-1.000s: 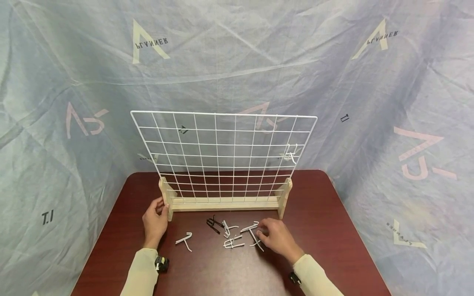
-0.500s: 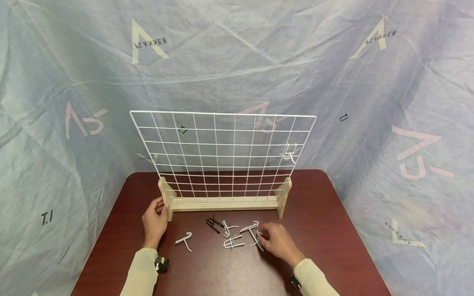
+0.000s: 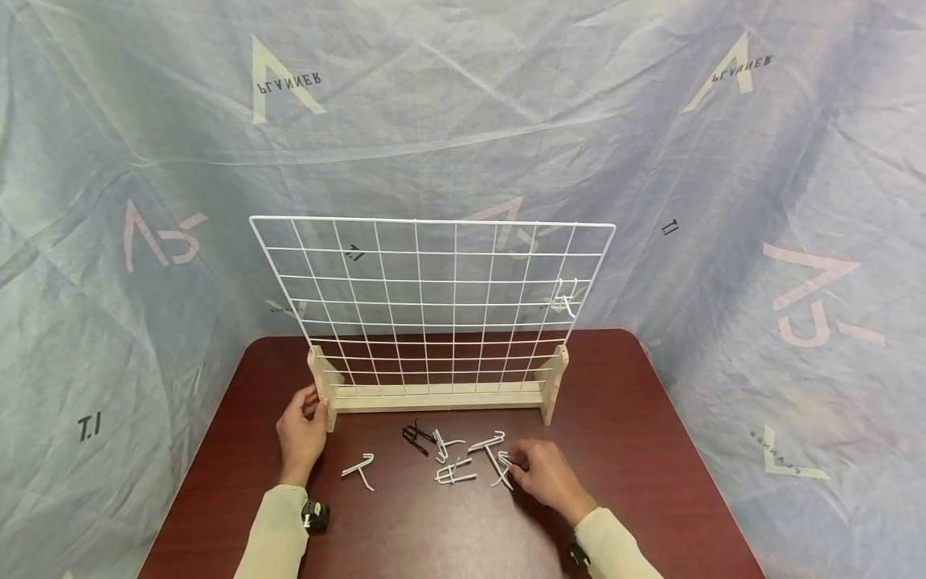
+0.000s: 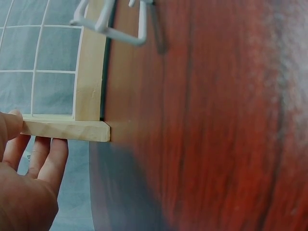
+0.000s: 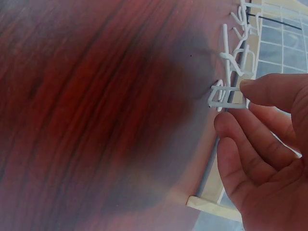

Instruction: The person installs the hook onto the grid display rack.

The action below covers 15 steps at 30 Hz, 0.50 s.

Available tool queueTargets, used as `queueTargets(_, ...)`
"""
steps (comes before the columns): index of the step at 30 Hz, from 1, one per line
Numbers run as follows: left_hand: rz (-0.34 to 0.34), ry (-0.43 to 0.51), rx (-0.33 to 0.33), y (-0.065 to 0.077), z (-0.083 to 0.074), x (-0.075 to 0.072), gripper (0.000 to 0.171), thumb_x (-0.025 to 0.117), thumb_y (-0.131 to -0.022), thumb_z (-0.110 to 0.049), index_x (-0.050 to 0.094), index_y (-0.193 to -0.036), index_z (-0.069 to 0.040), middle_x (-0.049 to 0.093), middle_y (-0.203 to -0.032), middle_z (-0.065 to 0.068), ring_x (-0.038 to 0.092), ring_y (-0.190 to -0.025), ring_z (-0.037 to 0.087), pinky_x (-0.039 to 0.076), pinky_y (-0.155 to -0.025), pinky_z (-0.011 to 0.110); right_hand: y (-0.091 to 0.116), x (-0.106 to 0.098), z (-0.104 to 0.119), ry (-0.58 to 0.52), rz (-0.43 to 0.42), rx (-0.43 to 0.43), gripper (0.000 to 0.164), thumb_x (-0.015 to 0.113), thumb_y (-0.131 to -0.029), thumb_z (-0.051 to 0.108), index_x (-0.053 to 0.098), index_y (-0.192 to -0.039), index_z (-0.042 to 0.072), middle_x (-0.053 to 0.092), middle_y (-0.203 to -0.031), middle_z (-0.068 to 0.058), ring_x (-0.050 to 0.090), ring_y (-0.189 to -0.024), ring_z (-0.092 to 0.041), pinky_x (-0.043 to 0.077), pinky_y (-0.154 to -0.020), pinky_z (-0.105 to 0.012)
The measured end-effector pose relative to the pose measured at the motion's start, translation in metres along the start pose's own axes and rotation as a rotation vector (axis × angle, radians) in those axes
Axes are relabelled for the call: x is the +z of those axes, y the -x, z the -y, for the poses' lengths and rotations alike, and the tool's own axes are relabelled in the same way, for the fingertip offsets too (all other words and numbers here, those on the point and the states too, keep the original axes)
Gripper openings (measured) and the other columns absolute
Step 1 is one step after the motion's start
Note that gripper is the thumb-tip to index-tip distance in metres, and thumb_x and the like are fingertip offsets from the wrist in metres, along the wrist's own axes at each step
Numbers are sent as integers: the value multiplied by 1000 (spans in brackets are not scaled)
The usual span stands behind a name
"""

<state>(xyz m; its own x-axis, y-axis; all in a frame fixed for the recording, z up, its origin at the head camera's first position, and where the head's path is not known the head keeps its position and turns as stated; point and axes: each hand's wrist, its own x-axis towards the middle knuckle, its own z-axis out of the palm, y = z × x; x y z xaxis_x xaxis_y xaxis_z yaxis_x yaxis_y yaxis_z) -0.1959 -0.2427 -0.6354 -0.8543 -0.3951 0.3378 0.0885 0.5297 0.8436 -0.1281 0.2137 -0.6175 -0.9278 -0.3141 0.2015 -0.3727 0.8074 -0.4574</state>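
A white wire grid panel [image 3: 434, 222] stands upright in a pale wooden stand [image 3: 441, 402]. My left hand [image 3: 300, 438] grips the stand's left end piece, thumb on one face and fingers on the other in the left wrist view. My right hand [image 3: 546, 476] pinches a white wire hook [image 5: 226, 104] between thumb and index finger, low at the right of the loose hooks. That hook overlaps another white hook [image 3: 487, 445] in the head view. More white hooks lie nearby, one in the middle [image 3: 456, 473] and one [image 3: 358, 468] apart on the left.
A black hook [image 3: 415, 438] lies before the stand, close to a white hook [image 3: 443, 446]. One white hook [image 3: 567, 304] hangs on the panel's right side. The dark red table [image 3: 405, 531] is enclosed by printed grey cloth [image 3: 434, 104].
My right hand has shifted slightly right and down, and its fingers have taken hold of the white hook. The left hand has stayed on the stand.
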Motion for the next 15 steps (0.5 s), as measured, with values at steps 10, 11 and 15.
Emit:
queueTargets(10,-2,9,14,0,-1,-1,34,73,-100,-7,69,-134,-4,76,-121,20,75,-105,37,47,-77,1,-3,1,-6,25,7,28,13,86,-82,13,76,-89,19,73,-80,11,64,-70,1,54,-64,-22)
queueTargets(11,-1,10,13,1,-1,-1,34,73,-100,-7,69,-134,-4,76,-121,20,75,-105,37,45,-77,-1,-3,0,-7,28,3,29,13,86,-82,13,77,-89,19,73,-79,11,63,-70,0,54,-64,-23)
queueTargets(15,-3,0,15,1,-2,-2,34,74,-99,-8,69,-133,-5,76,-121,19,76,-105,36,51,-78,5,-5,2,-10,46,-19,28,14,87,-81,13,76,-87,19,73,-80,10,65,-71,-3,54,-64,-25)
